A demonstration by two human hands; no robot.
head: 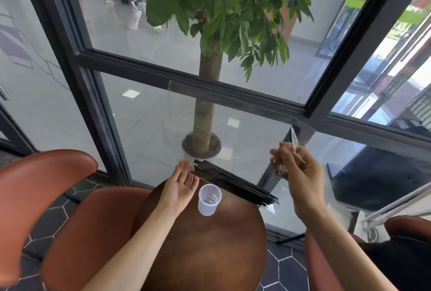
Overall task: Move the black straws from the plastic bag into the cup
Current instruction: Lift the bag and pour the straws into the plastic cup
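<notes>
Chairs (35,174) in brown leather sit at the far left, and from there we come to our left hand (180,184), held palm up with fingers loosely straight just past the far edge of the round wooden table (203,244). It grips nothing; its fingertips lie right at the far end of the black straws (235,184), and we cannot tell whether they touch. Just right of that hand stands the cup (209,199), clear plastic, upright on the table and without any straws in it.

Behind the cup, the straws run as one bundle from far left to near right, seemingly inside the plastic bag (270,208), whose clear film is hard to make out apart from a corner at the bundle's near right end. Farther right, our right hand (297,169) is raised with fingers curled, pinching a strip of clear plastic (294,138); whether that strip belongs to the bag we cannot say.

We judge the task barely begun: no straw is in the cup, and the whole bundle remains to be moved. How many straws there are is unclear.
</notes>
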